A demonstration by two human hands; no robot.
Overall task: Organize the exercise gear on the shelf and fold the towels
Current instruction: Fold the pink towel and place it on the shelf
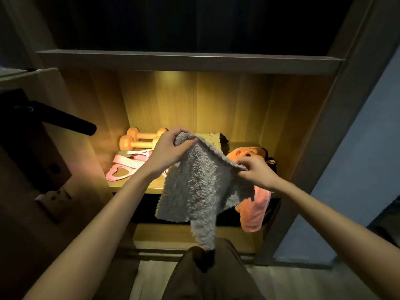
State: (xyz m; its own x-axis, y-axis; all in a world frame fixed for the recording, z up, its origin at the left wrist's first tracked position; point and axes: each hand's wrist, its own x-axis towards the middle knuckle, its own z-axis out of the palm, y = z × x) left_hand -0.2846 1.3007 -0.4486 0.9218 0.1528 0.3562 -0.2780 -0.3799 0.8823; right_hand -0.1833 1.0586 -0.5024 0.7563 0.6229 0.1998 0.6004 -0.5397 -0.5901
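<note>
Two-handed pinch on grey towel (194, 191): left hand (168, 152) at one end of the top edge, right hand (257, 173) at the other. Held hanging unfolded before the shelf (132, 186). Judged: folding step, barely begun. Next: ends to be met squarely. Behind, orange towel (255, 211) unfolded, draped over shelf edge; dumbbells (138, 139) rear left.

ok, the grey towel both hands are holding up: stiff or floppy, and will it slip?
Probably very floppy: the grey towel sags between the left hand and the right hand, and a loose corner dangles well below. Likely light, since grips at its top edge alone carry it. The shaggy pile should resist slipping.
</note>
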